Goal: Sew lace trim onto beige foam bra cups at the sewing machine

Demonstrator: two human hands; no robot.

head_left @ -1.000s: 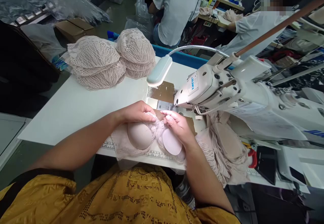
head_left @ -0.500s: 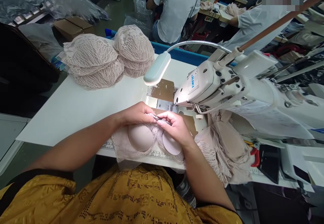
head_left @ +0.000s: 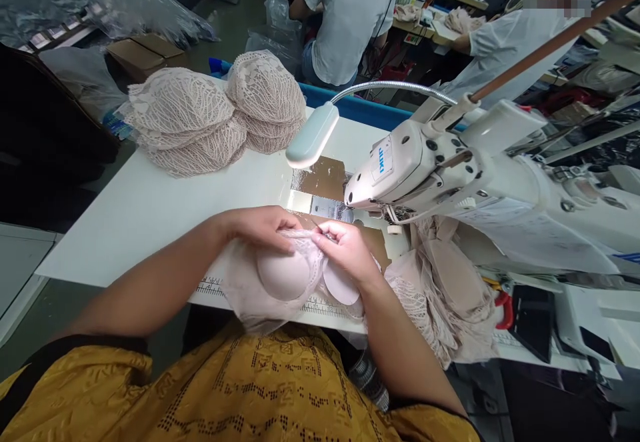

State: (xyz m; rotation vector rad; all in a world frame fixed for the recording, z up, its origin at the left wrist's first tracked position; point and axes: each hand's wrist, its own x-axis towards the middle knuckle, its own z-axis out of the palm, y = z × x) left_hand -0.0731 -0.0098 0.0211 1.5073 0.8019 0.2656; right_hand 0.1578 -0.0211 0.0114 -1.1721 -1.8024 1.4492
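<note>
1. Gripped the upper lace edge of a pale bra (head_left: 283, 275) in the left hand (head_left: 263, 225), with the thumb against one padded cup.
2. Closed the right hand (head_left: 345, 249) at the fingertips by the middle of the bra, just beside the left hand, around a thin dark tool (head_left: 317, 226), too hidden to name.
3. Had the bra spread on the near side of both hands, over a ruler scale (head_left: 320, 307) and partly past the edge of the bench (head_left: 125, 209).
4. Saw a metal plate (head_left: 327, 209) and brown cardboard (head_left: 323, 179) just beyond the hands, under a lamp (head_left: 313, 135).
5. Had a sewing machine (head_left: 390, 165) beyond the right hand, and a heap of beige lace pieces (head_left: 450, 275) to its right.
6. Saw stacked lace cups (head_left: 180, 105) well beyond the left hand.
7. Farthest from the hands, saw two people (head_left: 345, 22) in white tops.
</note>
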